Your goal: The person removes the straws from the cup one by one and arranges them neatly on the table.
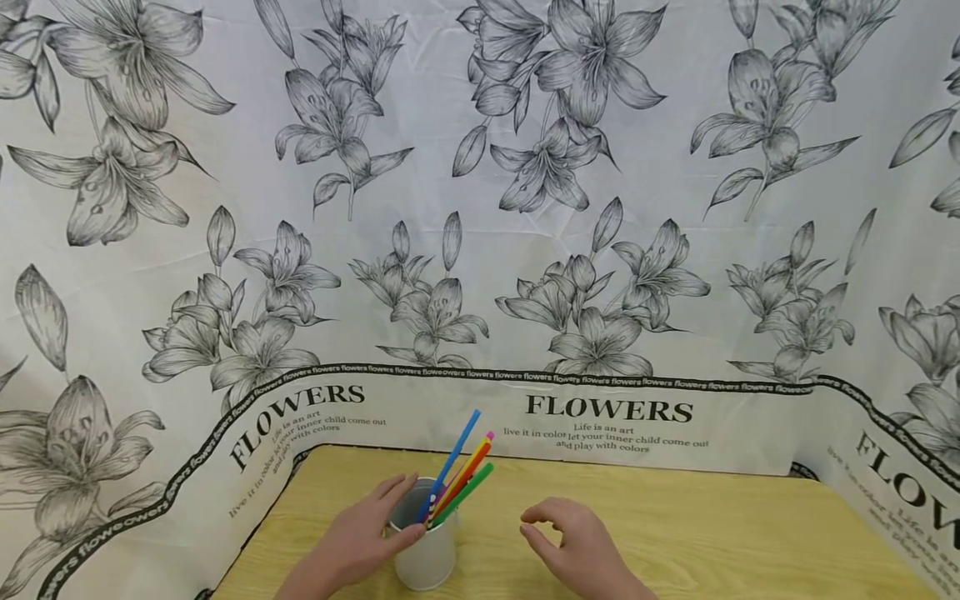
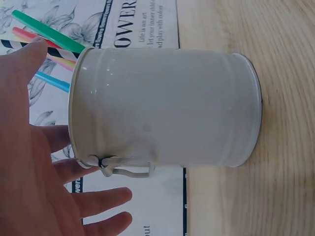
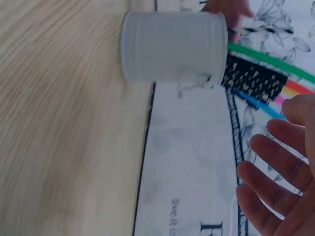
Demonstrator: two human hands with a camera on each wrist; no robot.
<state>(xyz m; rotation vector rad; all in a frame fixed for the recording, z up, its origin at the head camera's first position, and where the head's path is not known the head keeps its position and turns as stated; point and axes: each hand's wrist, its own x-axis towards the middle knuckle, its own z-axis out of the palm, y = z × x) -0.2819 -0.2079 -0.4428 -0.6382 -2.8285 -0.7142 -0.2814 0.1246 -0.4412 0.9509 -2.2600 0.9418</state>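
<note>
A pale metal bucket (image 1: 425, 562) with a small side handle loop (image 2: 130, 168) stands upright on the table. Several straws lean out of it toward the right: a blue straw (image 1: 457, 454), a green straw (image 1: 465, 492), an orange-red one, a yellow one and a black-and-white striped straw (image 2: 64, 52). Among them is a black piece with white specks (image 3: 256, 81). My left hand (image 1: 360, 537) holds the bucket at its rim, thumb on the near side beside the striped straw, fingers spread around the far side. To the right of the bucket, my right hand (image 1: 577, 542) hovers empty with loosely curled fingers.
The light wood-grain table (image 1: 712, 533) extends to both sides of the bucket. Behind it hangs a white cloth (image 1: 450, 183) with grey lilies and printed lettering, curving forward at the left and right. Its lower border meets the table's back edge.
</note>
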